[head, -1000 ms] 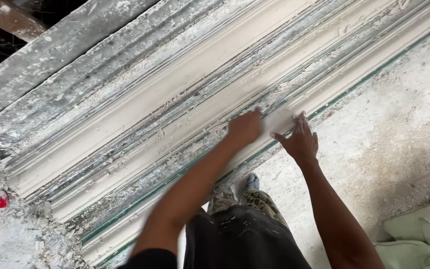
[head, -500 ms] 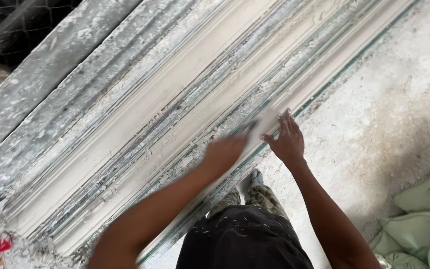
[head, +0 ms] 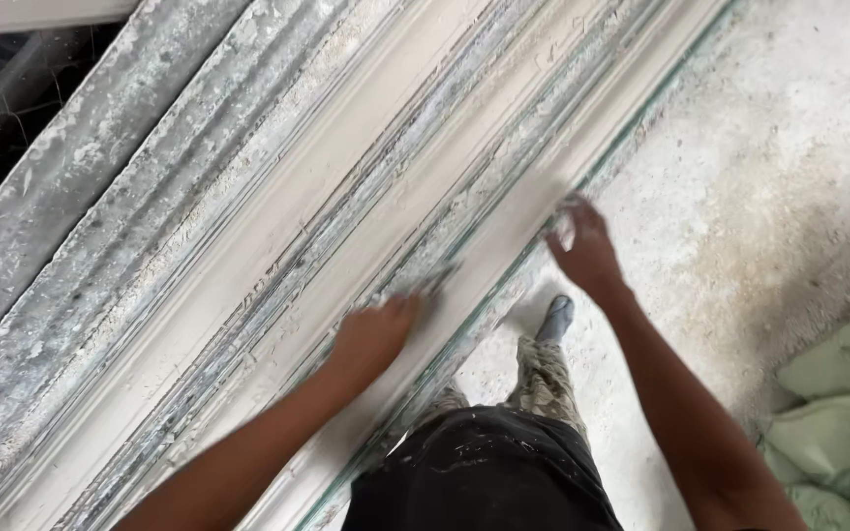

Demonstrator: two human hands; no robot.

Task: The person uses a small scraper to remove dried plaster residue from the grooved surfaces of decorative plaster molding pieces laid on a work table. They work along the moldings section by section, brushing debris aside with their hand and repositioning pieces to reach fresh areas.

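A long plaster moulding (head: 346,226) lies across a long bench (head: 81,197), running from lower left to upper right, its ridges and grooves streaked white and grey-green. No open container shows; pale green sacks (head: 838,413) are heaped on the floor (head: 789,177) at the lower right, closed, their contents hidden.

The left hand (head: 376,334) lies palm down on the near band of the moulding, fingers held together and pointing up along it. A smear of wet white plaster (head: 425,280) sits at its fingertips; the hand is blurred, so whether it holds anything cannot be told. The left forearm reaches in from the lower left, nearly in line with the moulding.

The right hand (head: 582,246) is farther up, at the near edge of the moulding, fingers spread and pressed against that edge. Something small and pale shows at its fingertips, too blurred to name. The right arm stretches up from the lower right, nearly straight. The two hands are well apart.
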